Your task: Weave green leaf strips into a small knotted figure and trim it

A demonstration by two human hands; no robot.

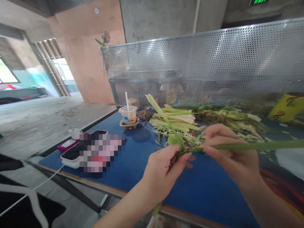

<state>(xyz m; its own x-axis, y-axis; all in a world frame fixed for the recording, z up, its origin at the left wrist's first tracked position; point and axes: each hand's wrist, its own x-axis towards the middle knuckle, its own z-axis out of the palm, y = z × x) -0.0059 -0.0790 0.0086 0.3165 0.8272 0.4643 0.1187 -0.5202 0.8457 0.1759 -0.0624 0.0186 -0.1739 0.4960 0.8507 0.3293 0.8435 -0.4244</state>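
Both hands hold long green leaf strips over the blue tabletop [140, 158]. My left hand [163, 167] pinches the spot where several strips meet, beside a small rolled or folded bit of leaf [173, 139]. From this spot one pale green strip [159, 110] sticks up and away to the left. My right hand [228, 148] has thumb and fingers closed on another green leaf strip [263, 146], which runs from the left hand out past the right edge. Beyond the hands lie bundled pale green leaves [175, 118] and shredded leaf scraps [163, 133].
A plastic cup with a straw [128, 114] stands in a cardboard holder, left of centre. Phones, one of them a dark-screened phone [71, 150], lie at the left. A perforated metal screen [201, 63] closes the far side. More leaves [232, 118] and a yellow packet [287, 107] lie right.
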